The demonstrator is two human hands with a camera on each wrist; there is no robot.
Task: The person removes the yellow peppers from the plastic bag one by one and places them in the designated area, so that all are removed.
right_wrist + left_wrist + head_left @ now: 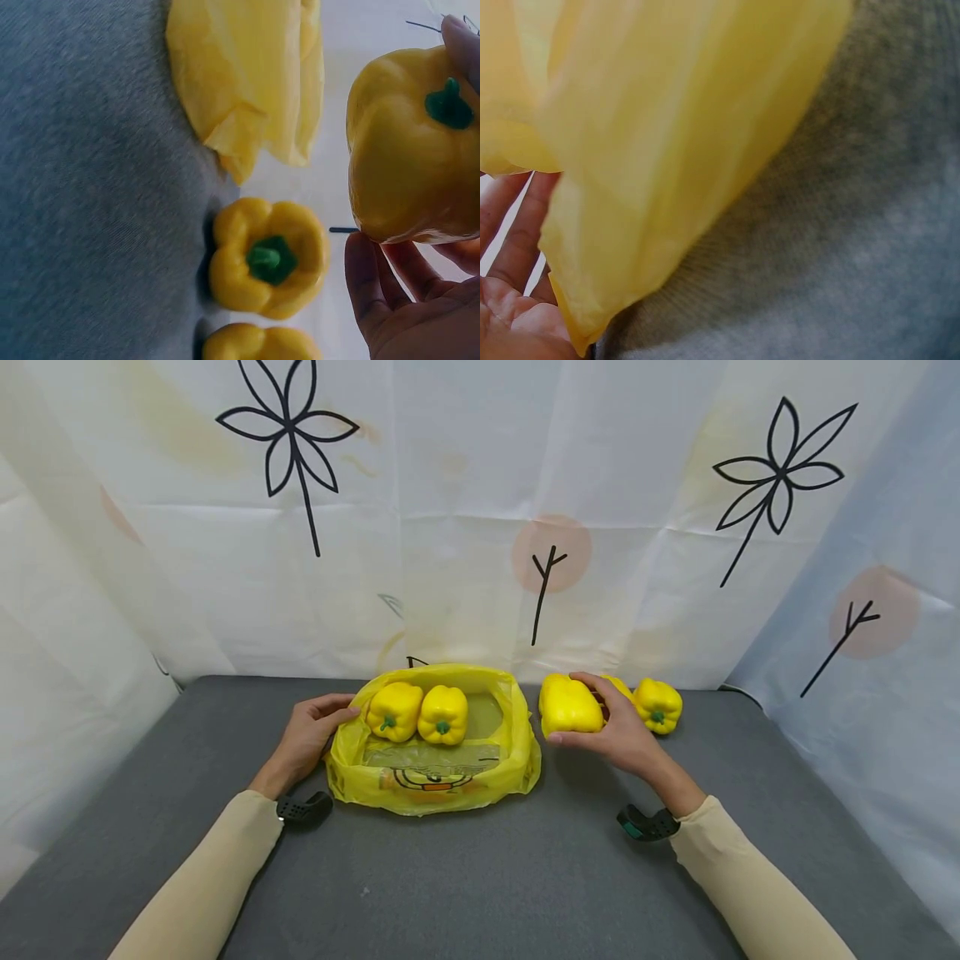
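Clasping a yellow pepper (568, 704) with right grip (624, 728), left grip (306, 732) unclenched against yellow bag (435, 793)

The table (480, 877) is dark grey and flat. On it, near the back edge and a little left of the middle, a yellow plastic bag (480, 789) sits open. Toward the back right corner rests a yellow pepper (657, 703), with a second yellow pepper (266, 259) between it and the bag.
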